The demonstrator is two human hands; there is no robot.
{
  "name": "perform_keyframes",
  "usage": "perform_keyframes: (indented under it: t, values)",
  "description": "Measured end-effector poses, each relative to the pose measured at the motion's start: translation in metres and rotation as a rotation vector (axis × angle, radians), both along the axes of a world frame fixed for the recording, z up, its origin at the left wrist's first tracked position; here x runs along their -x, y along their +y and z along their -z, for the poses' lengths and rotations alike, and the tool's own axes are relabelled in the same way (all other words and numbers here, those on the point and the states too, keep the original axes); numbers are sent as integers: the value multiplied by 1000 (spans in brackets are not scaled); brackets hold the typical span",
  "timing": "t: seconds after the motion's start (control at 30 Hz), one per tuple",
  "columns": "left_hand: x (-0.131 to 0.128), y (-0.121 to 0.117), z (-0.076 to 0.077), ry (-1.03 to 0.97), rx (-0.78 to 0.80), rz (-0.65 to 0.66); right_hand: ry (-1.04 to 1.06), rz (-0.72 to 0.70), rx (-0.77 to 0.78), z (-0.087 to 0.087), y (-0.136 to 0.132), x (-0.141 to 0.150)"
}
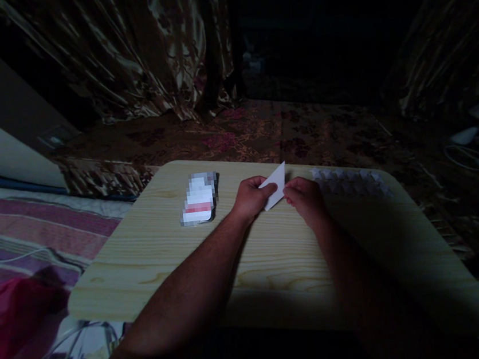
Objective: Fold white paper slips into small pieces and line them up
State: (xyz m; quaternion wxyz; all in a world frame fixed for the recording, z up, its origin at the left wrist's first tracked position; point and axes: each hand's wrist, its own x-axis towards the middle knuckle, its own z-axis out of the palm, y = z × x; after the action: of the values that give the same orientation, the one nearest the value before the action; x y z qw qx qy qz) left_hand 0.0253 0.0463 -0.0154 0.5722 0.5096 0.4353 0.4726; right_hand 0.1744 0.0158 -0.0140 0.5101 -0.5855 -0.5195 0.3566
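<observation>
Left hand grips the paper, thumb on top; right hand pinches its right edge, over the far half of the table, between phone and white pieces. Steady left thumb, light right fingertips and matched edges should keep any crease true.

no text, label or number can be read; the phone shows only coarse, blurred blocks.
</observation>
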Motion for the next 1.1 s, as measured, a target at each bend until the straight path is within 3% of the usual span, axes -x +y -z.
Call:
perform_keyframes:
  t: [0.53, 0.83, 1.1]
  values:
    - [1, 1, 3, 87, -38, 50, 9, 69, -27, -1, 2, 0]
    - [0, 0, 1, 86, -16, 67, 7, 46, -2, -11, -3, -2]
    - [-2, -1, 0, 124, -46, 88, -38, 97, -54, -4, 0, -4]
